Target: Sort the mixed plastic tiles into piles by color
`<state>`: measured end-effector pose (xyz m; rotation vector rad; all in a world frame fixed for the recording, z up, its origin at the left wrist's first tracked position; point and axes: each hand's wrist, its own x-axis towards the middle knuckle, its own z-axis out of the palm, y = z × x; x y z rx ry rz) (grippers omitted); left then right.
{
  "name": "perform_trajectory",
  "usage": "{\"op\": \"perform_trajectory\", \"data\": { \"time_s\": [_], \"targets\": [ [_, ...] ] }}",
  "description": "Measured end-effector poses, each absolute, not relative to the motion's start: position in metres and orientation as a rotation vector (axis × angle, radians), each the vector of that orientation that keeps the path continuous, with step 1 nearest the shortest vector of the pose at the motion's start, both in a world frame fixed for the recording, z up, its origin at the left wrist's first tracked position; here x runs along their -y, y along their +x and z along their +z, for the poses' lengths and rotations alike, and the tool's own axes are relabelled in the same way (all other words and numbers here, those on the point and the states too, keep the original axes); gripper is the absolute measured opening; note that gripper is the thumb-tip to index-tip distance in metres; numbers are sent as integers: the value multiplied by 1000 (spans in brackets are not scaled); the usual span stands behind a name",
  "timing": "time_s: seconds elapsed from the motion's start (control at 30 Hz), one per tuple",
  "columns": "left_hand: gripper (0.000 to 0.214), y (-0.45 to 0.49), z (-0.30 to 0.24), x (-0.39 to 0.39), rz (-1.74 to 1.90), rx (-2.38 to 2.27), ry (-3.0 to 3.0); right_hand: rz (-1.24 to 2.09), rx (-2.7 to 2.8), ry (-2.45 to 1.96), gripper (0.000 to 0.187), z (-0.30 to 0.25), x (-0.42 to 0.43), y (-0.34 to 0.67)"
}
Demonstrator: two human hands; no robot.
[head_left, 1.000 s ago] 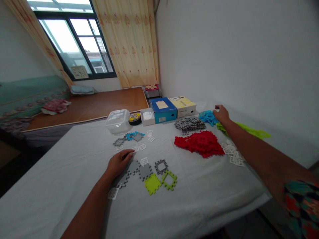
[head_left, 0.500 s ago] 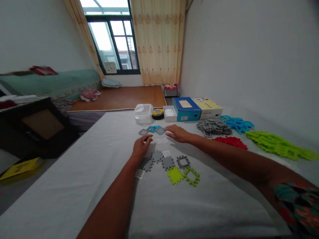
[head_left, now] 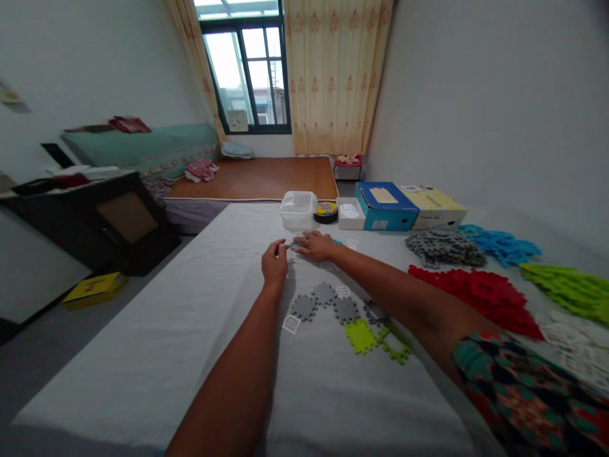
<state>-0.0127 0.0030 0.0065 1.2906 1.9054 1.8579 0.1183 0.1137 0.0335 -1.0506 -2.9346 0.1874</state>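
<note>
My left hand [head_left: 275,265] rests on the white cloth with its fingers curled together. Its fingertips are beside a small grey interlocking tile [head_left: 293,245], and what they pinch, if anything, is too small to make out. From the right, my right hand [head_left: 313,245] reaches over that tile, palm down with fingers stretched out, covering most of the far group. A bit of a blue tile [head_left: 337,242] shows behind its wrist. Nearer me lie grey tiles [head_left: 304,307], a green tile [head_left: 361,336], a green frame piece [head_left: 394,346] and a white grid piece [head_left: 291,324].
A clear plastic box [head_left: 299,211], a round black-and-yellow tin [head_left: 326,212], a white tray [head_left: 351,214] and a blue box [head_left: 387,206] line the far edge. On the right are piles of grey [head_left: 445,249], blue [head_left: 504,245], red [head_left: 471,295] and green pieces [head_left: 566,289].
My right hand has moved left over the far grey tiles, and my left hand has come up close beside it. The camera view has turned to the left.
</note>
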Motion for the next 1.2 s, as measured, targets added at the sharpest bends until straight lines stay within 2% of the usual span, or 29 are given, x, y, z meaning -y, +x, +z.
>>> {"op": "perform_trajectory", "data": {
  "time_s": [0.27, 0.43, 0.5, 0.63, 0.73, 0.97, 1.1, 1.2],
  "targets": [
    [30, -5, 11, 3, 1673, -1971, 1420, 108, 3028, -728, 58, 32, -82, 168],
    [30, 1, 11, 0, 1604, -1969, 1473, 472, 2988, -505, 54, 43, -71, 216],
    [30, 3, 10, -1, 1582, -1959, 1494, 541, 2862, -640, 56, 50, -83, 228],
    [29, 3, 7, -1, 1582, -1927, 1515, 272, 2647, -1263, 49, 49, -112, 238],
    [31, 0, 5, -1, 1611, -1879, 1512, 244, 2732, -1379, 54, 40, -110, 238],
    [43, -1, 7, -5, 1712, -1676, 1220, 136, 2929, -835, 50, 47, 7, 221],
    [55, 0, 13, 1, 1688, -1544, 1095, 211, 3011, -134, 53, 44, 75, 207],
    [59, 4, 16, 8, 1621, -1454, 1142, 247, 3028, -90, 55, 38, 85, 213]
  ]
}}
